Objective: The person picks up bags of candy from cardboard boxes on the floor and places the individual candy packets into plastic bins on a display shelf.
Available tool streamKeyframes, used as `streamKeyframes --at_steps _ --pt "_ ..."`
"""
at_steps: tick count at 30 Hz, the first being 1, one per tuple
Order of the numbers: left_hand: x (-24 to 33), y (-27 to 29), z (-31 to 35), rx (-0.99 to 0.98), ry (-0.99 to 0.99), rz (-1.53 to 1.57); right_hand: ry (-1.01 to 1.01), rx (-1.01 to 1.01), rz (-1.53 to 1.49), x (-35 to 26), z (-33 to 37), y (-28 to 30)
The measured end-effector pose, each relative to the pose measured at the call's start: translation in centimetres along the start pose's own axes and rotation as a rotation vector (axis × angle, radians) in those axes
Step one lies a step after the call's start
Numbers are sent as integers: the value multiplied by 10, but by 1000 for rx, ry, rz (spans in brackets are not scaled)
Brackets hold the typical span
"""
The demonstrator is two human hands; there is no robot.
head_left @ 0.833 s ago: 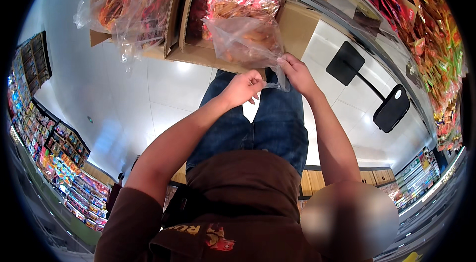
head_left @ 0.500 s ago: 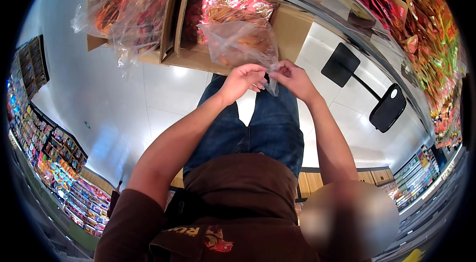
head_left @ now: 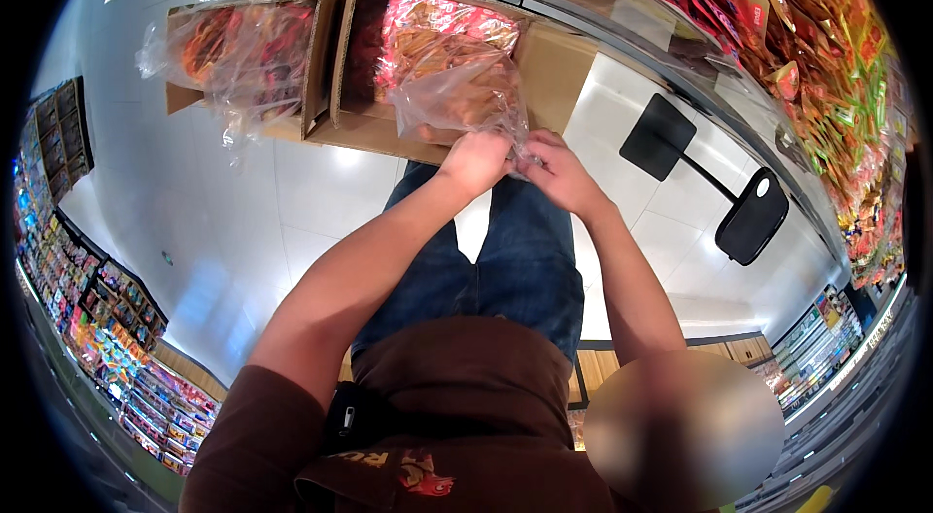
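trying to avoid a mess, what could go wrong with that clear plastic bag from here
The clear plastic bag looks thin, so it might tear where the left hand and right hand bunch its end together. If it split, the orange-brown goods showing through it could spill, perhaps onto the floor near the right cardboard box. The loose plastic draped out of the left cardboard box might also get snagged.
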State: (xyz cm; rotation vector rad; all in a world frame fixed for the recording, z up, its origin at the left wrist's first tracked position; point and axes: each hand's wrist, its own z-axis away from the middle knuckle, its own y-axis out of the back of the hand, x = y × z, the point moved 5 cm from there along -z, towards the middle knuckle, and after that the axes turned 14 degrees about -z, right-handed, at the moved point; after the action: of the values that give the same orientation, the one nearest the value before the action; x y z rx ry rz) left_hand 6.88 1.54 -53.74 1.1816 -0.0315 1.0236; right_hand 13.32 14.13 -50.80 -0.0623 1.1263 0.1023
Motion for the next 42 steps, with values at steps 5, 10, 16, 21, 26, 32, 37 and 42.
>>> streamKeyframes --at_steps 5,10,16,21,26,32,37,42 --pt "0 -4 -10 -42 -65 -33 -157 -47 -201 17 -4 6" --pt "2 -5 0 102 -105 18 -244 9 -6 23 -6 19" --pt "2 -9 6 135 -107 20 42 -208 389 17 -21 -1" --pt "4 1 11 48 -109 -37 6 -274 511 32 -20 -3" --pt "11 17 22 -25 -55 -96 -20 -325 670 -3 -20 7" --pt "7 9 33 -90 -75 -130 157 -365 690 -4 -16 4" --pt "6 5 38 -86 -144 -117 255 -340 687 10 -10 6" --pt "5 9 38 -141 -146 -116 247 -353 694 14 -18 14"
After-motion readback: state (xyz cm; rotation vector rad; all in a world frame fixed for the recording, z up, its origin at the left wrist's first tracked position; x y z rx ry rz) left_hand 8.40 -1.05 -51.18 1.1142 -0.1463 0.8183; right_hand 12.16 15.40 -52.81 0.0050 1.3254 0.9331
